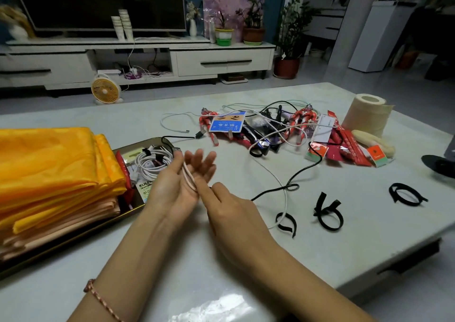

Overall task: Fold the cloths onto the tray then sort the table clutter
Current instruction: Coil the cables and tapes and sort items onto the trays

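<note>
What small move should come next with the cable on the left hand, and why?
Probably one more wrap: the right hand pinches the white cable looped over the open left hand, and its tail trails loose across the table by the black straps.

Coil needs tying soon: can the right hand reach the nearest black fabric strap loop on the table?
Probably yes: the black fabric strap loop lies uncovered beside the right hand, though that hand pinches the white cable trailing past it.
</note>
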`<state>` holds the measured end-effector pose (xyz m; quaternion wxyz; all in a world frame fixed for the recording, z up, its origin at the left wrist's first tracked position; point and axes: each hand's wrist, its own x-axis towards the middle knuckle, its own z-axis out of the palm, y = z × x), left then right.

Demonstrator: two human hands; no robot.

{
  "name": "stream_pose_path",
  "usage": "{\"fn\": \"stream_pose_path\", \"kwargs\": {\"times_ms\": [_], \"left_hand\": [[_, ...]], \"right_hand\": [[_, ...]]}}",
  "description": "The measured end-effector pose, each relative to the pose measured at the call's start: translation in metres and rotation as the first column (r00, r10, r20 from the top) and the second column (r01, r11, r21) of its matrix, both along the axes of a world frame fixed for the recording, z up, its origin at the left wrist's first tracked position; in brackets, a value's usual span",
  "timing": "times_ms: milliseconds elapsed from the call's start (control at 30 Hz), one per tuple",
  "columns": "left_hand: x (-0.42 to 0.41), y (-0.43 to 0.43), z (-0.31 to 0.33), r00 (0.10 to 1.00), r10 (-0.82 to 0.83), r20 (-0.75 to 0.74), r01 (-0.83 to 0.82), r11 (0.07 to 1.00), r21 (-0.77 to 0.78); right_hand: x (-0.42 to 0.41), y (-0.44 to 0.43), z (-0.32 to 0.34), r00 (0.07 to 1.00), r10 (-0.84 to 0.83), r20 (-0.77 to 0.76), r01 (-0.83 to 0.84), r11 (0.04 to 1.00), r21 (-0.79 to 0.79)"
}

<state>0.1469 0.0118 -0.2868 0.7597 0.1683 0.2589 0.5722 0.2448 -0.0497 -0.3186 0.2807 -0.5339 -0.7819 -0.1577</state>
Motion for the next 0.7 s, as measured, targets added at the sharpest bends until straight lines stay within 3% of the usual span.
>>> {"fn": "stream_pose_path", "kwargs": {"times_ms": [200, 267, 333, 467, 533, 633, 700], "left_hand": [[-0.032, 0.009, 0.005, 0.986, -0.015, 0.163, 0.004, 0.998, 0.066], [-0.04, 0.013, 0.004, 0.947, -0.195, 0.256, 0.164, 0.977, 0.137], [-0.045, 0.016, 0.002, 0.839, -0.439, 0.323, 0.377, 0.895, 0.237], [-0.049, 0.017, 0.0, 0.741, -0.628, 0.239, 0.569, 0.775, 0.274], [-0.045, 0.008, 0.009, 0.784, -0.62, 0.032, 0.585, 0.755, 0.296], [-0.025, -0.008, 0.013, 0.855, -0.293, -0.427, 0.394, 0.903, 0.169], [-0.013, -0.01, 0.007, 0.82, -0.101, -0.564, 0.246, 0.951, 0.187]], "right_hand": [[0.027, 0.01, -0.004, 1.0, 0.011, -0.004, -0.012, 0.997, -0.082], [0.038, 0.016, -0.001, 0.999, 0.025, -0.042, -0.033, 0.98, -0.197], [0.048, 0.022, 0.005, 0.997, 0.023, -0.069, -0.043, 0.953, -0.3], [0.07, 0.041, 0.012, 0.992, -0.014, -0.129, -0.032, 0.937, -0.349], [0.073, 0.052, 0.019, 0.987, -0.04, -0.155, -0.017, 0.937, -0.35], [0.069, 0.066, 0.029, 0.974, -0.103, -0.201, 0.034, 0.946, -0.321], [0.06, 0.07, 0.035, 0.945, -0.143, -0.294, 0.065, 0.964, -0.259]]}}
